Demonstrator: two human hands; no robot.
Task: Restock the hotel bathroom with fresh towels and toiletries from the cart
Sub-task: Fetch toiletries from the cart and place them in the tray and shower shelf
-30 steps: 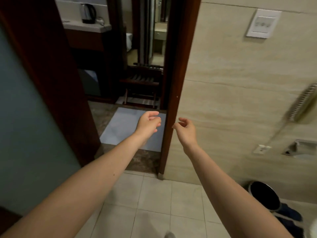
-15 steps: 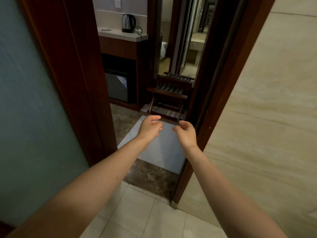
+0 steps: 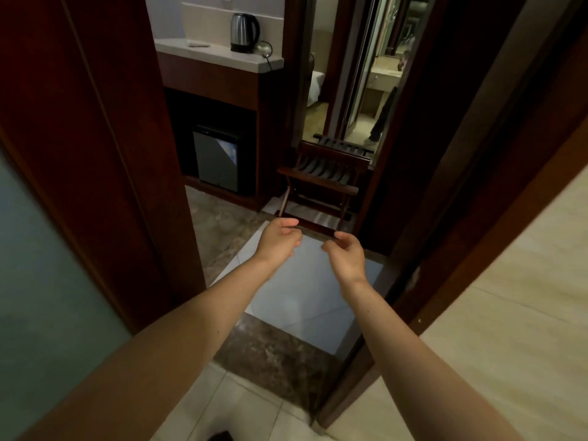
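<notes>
Both of my arms stretch forward through the bathroom doorway. My left hand [image 3: 277, 240] and my right hand [image 3: 345, 253] hover side by side at chest height, fingers loosely curled and apart, with nothing in either. They hang over a pale floor mat [image 3: 305, 297] just outside the threshold. No cart, towels or toiletries are in view.
A dark wooden door [image 3: 95, 138] with a frosted pane stands open at the left; the door frame [image 3: 445, 218] and beige tiled wall are at the right. Beyond are a folding luggage rack [image 3: 321, 183], a minibar [image 3: 216, 157], a kettle [image 3: 243, 31] on a counter and a tall mirror.
The view has swung left and advanced toward the doorway; the light switch, bin and wall fittings have left the frame. My hands stay raised together, still holding nothing.
</notes>
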